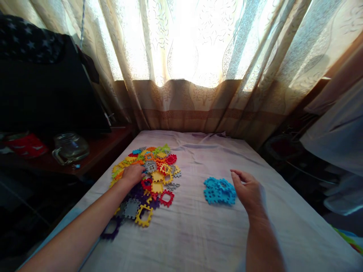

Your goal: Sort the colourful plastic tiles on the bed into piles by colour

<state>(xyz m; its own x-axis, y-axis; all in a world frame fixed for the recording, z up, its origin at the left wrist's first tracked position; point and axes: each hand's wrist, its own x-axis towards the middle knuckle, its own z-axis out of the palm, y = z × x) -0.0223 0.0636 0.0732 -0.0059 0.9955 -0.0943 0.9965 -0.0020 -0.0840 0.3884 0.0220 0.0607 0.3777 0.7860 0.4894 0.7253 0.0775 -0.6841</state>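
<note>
Across the left side of the pale, softly wrinkled sheet (187, 234) spreads a heap of toothed pieces (157, 176), flat and plastic-looking, in yellow, red, orange, green, grey and purple. Some are solid squares, like the grey plate (132, 208) near its near end; others are open frames, such as the yellow frame (143, 223) just beside it. To the right, well apart from the heap, sits a compact cluster of blue pieces (214, 193), layered and notched around the edges.

The left hand (132, 175) rests on the heap, fingertips hidden among the pieces; I cannot tell whether they pinch one. The right hand (251, 190) is just right of the blue cluster, thumb and forefinger close together; whether they clasp anything is unclear. The heap's long axis runs from near left to far right; the cluster's runs roughly left to right.
</note>
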